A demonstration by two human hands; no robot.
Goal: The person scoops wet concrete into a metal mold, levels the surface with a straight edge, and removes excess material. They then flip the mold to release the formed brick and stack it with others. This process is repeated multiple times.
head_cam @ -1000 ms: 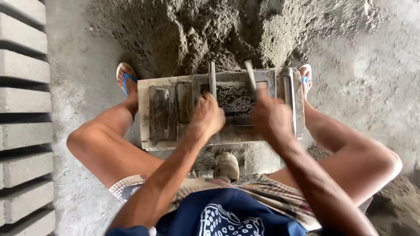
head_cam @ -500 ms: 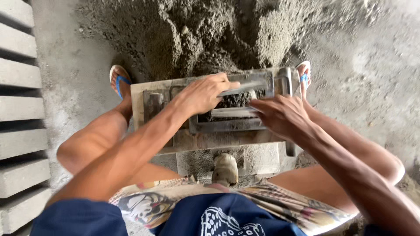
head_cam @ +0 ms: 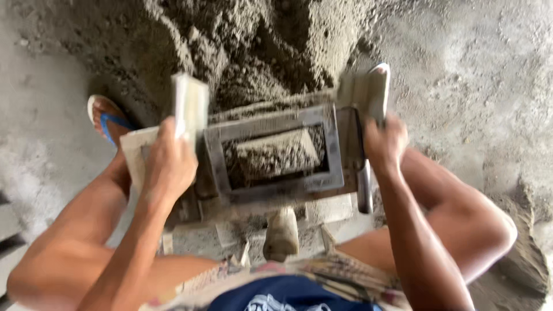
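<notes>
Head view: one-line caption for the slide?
Squatting person grips both side handles, left hand and right hand, of a metal block mould beside a damp sand-cement pile.

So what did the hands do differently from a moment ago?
Both hands left the middle of the metal block mould and moved apart. The left hand now grips a flat plate at the left side; the right hand grips the handle on the right. The grey mix still sits in the mould, and the sand heap is unchanged.

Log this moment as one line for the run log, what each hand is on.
left hand: grips flat plate upright | right hand: on mould's side handle | metal block mould: part-filled with grey mix | sand pile behind
</notes>
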